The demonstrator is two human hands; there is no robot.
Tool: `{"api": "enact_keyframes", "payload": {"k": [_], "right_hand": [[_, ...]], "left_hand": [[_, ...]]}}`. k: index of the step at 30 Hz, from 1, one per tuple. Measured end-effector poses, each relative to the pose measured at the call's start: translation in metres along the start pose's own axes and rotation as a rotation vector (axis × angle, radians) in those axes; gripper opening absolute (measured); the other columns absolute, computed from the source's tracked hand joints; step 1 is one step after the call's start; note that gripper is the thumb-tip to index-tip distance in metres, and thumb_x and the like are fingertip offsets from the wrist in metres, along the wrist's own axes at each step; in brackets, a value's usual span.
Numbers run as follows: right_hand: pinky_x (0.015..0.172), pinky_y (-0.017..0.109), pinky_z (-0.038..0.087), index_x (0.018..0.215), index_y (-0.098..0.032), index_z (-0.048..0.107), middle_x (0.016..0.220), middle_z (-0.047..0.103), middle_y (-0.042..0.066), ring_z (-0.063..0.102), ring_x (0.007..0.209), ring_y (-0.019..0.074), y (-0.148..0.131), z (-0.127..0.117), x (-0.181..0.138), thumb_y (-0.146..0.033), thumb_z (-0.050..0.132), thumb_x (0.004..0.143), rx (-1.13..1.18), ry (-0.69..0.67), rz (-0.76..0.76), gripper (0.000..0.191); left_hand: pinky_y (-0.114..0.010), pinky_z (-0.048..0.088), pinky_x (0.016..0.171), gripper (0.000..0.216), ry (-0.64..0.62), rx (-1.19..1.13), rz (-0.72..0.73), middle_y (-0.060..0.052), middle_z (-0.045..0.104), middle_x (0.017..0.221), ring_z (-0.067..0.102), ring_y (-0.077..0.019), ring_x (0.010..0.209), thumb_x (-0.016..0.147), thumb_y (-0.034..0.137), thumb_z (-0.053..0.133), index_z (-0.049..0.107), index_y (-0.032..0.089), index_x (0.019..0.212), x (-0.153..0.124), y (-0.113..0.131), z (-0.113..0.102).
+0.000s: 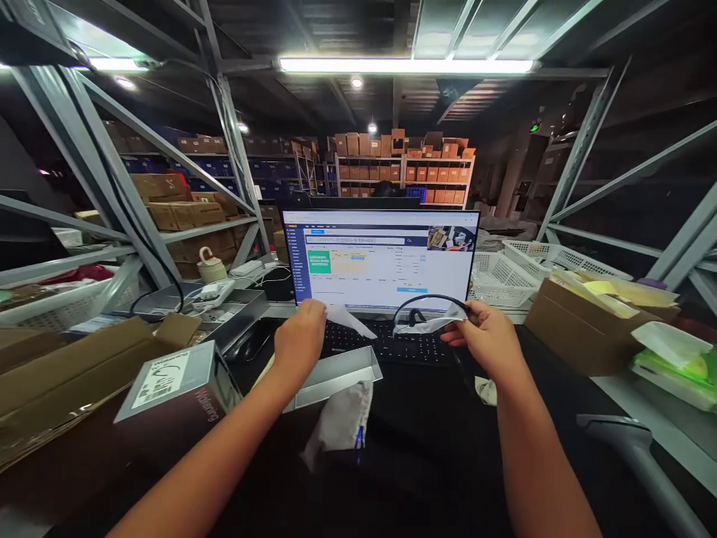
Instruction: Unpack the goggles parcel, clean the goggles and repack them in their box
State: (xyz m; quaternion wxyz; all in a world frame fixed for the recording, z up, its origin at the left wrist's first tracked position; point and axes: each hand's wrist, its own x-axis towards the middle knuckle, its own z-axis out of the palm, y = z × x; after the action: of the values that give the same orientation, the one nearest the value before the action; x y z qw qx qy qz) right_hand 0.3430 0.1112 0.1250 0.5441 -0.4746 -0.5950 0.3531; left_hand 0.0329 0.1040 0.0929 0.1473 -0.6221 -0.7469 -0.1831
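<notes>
in the head view, a person's left hand (pixel 299 336) pinches a white strip (pixel 352 321) above the keyboard (pixel 414 347), while the right hand (pixel 490 336) grips a thin, curved black band (pixel 431 297) on its left side. an open silver box (pixel 341 371) and grey drawstring pouch (pixel 344 417) lie between the forearms; a lit monitor (pixel 375 288) stands beyond both hands.

Warehouse, storage shelving (pixel 404 172) lined with cardboard boxes (pixel 432 175) far beyond the grip of the right hand (pixel 491 335), computer monitor (pixel 370 282) just behind it, metal rack frames (pixel 231 134) on either side, barcode scanner (pixel 624 435) to its right, tube light (pixel 406 66) high above.
</notes>
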Motion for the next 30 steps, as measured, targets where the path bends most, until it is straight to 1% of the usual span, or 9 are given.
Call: {"api": "enact_keyframes", "payload": {"k": [4, 5, 7, 10, 13, 17, 20, 24, 30], "right_hand": [[0.054, 0.024, 0.062, 0.093, -0.015, 0.068, 0.071, 0.075, 0.005, 0.076, 0.064, 0.0211, -0.001, -0.001, -0.003, -0.049, 0.076, 0.075, 0.115, -0.029, -0.018, 0.039], [0.054, 0.025, 0.062, 0.093, -0.015, 0.068, 0.072, 0.075, 0.006, 0.076, 0.065, 0.0214, -0.003, -0.002, -0.005, -0.052, 0.078, 0.073, 0.129, -0.032, -0.026, 0.043], [0.054, 0.025, 0.062, 0.093, -0.016, 0.069, 0.072, 0.076, 0.006, 0.076, 0.064, 0.0221, -0.008, -0.003, -0.011, -0.058, 0.082, 0.069, 0.145, -0.041, -0.029, 0.050], [0.053, 0.025, 0.062, 0.092, -0.016, 0.069, 0.072, 0.076, 0.006, 0.076, 0.062, 0.0218, -0.015, -0.006, -0.025, -0.058, 0.086, 0.065, 0.172, -0.058, -0.016, 0.052], [0.054, 0.024, 0.062, 0.091, -0.017, 0.070, 0.072, 0.076, 0.005, 0.076, 0.061, 0.0209, -0.015, -0.009, -0.048, -0.052, 0.087, 0.068, 0.186, -0.090, 0.024, 0.045], [0.056, 0.026, 0.064, 0.086, -0.018, 0.071, 0.071, 0.076, 0.005, 0.076, 0.061, 0.0216, 0.003, -0.011, -0.094, -0.045, 0.088, 0.071, 0.202, -0.106, 0.109, 0.035], [0.053, 0.027, 0.063, 0.086, -0.018, 0.073, 0.070, 0.076, 0.005, 0.075, 0.059, 0.0224, 0.023, -0.011, -0.129, -0.047, 0.088, 0.069, 0.247, -0.011, 0.119, 0.038], [0.055, 0.028, 0.064, 0.091, -0.020, 0.074, 0.076, 0.078, 0.005, 0.075, 0.062, 0.0221, 0.040, -0.003, -0.156, -0.043, 0.085, 0.074, 0.230, 0.109, 0.127, 0.031], [0.054, 0.029, 0.063, 0.089, -0.019, 0.076, 0.074, 0.078, 0.005, 0.074, 0.061, 0.0228, 0.037, 0.013, -0.170, -0.041, 0.078, 0.079, 0.001, 0.117, 0.005, 0.024]], "left_hand": [[-0.030, 0.043, 0.057, 0.026, 0.428, 0.122, 0.439, -0.009, 0.075, 0.123, 0.072, -0.0194, 0.073, 0.099, 0.016, 0.046, 0.072, 0.020, 0.103, -0.074, -0.004, 0.001], [-0.029, 0.044, 0.056, 0.025, 0.497, 0.123, 0.533, -0.009, 0.077, 0.118, 0.071, -0.0183, 0.069, 0.097, 0.012, 0.049, 0.073, 0.019, 0.100, -0.093, -0.004, 0.005], [-0.028, 0.048, 0.057, 0.026, 0.535, 0.074, 0.634, -0.008, 0.078, 0.113, 0.071, -0.0177, 0.069, 0.094, 0.008, 0.051, 0.073, 0.020, 0.095, -0.126, -0.003, 0.012], [-0.026, 0.054, 0.062, 0.023, 0.477, -0.045, 0.566, -0.010, 0.076, 0.117, 0.073, -0.0198, 0.084, 0.094, 0.009, 0.053, 0.072, 0.021, 0.091, -0.159, -0.001, 0.016], [-0.032, 0.060, 0.075, 0.018, 0.447, -0.167, 0.477, -0.014, 0.070, 0.123, 0.071, -0.0242, 0.099, 0.094, 0.013, 0.056, 0.072, 0.020, 0.092, -0.176, 0.001, 0.017], [-0.044, 0.061, 0.089, 0.021, 0.401, -0.365, 0.445, -0.017, 0.059, 0.134, 0.064, -0.0294, 0.116, 0.093, 0.012, 0.058, 0.071, 0.020, 0.106, -0.186, 0.008, 0.025], [-0.046, 0.060, 0.096, 0.031, 0.301, -0.484, 0.441, -0.017, 0.050, 0.145, 0.059, -0.0303, 0.128, 0.095, 0.012, 0.055, 0.066, 0.022, 0.123, -0.189, 0.015, 0.033], [-0.040, 0.060, 0.100, 0.034, 0.246, -0.585, 0.482, -0.020, 0.053, 0.145, 0.064, -0.0244, 0.123, 0.098, 0.010, 0.049, 0.058, 0.015, 0.130, -0.185, 0.015, 0.036], [-0.041, 0.060, 0.100, 0.027, 0.186, -0.698, 0.488, -0.014, 0.067, 0.131, 0.068, -0.0236, 0.118, 0.097, 0.011, 0.053, 0.063, 0.016, 0.121, -0.166, 0.005, 0.031]]}}
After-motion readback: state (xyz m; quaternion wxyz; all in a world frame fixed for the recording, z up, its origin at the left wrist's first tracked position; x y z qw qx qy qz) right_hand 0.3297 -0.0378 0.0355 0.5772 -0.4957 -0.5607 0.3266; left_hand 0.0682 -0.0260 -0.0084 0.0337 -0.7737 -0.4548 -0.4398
